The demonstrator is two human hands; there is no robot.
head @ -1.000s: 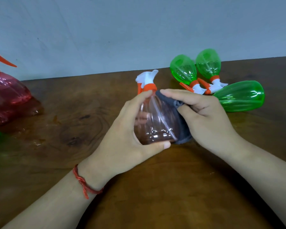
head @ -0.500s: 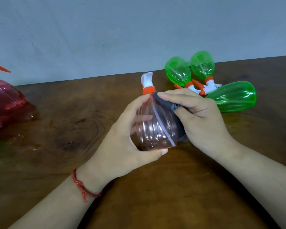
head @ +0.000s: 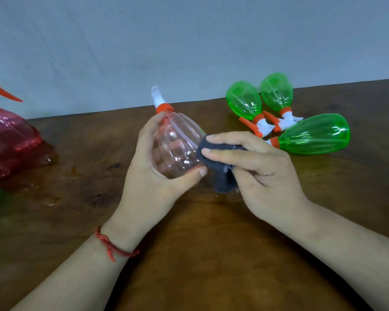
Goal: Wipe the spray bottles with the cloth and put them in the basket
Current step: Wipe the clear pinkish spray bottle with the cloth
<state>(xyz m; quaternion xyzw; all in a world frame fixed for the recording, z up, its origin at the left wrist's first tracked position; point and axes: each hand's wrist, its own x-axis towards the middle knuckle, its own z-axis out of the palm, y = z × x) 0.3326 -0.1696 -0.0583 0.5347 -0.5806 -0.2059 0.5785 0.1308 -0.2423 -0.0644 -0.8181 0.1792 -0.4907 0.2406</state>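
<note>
While the left grip [head: 148, 176] wraps round a clear pink spray bottle [head: 177, 149] – nozzle up, tilted over the counter [head: 211, 265] – the right grip [head: 261, 171] pinches a dark grey cloth [head: 222, 178] against the bottle's side. Three green spray bottles [head: 314, 134] lie behind the right grip; a red spray bottle [head: 9, 140] sits at the far left.

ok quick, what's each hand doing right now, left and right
Left hand: grips the clear pink spray bottle, fingers curled round it.
Right hand: holds the dark cloth against the bottle's side.
</note>
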